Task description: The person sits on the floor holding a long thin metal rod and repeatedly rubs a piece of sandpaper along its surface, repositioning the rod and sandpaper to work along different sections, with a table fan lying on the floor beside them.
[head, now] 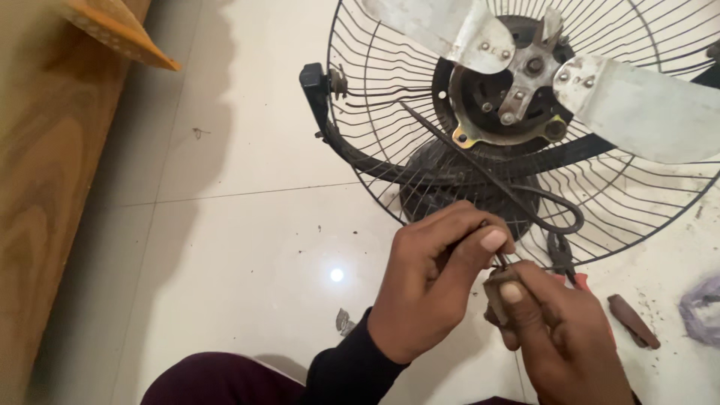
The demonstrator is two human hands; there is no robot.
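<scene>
Left hand (435, 289): one, knuckles up, fingers curled shut, pinching thin wire end (501, 260) between thumb and forefinger. Right hand (559, 330): one, just beside and touching left, fingers closed around small brownish piece (496, 289), thumb pressed on top. Wire end: between both hands, low over floor (247, 247), near cage rim. Fan (525, 112): one, lying on floor, wire cage open. Blades (645, 109): two in view. Dark cable (517, 191): one, looped across cage. Pliers (561, 255): one pair, beside right hand. Brown scrap (634, 321): one, on floor.
</scene>
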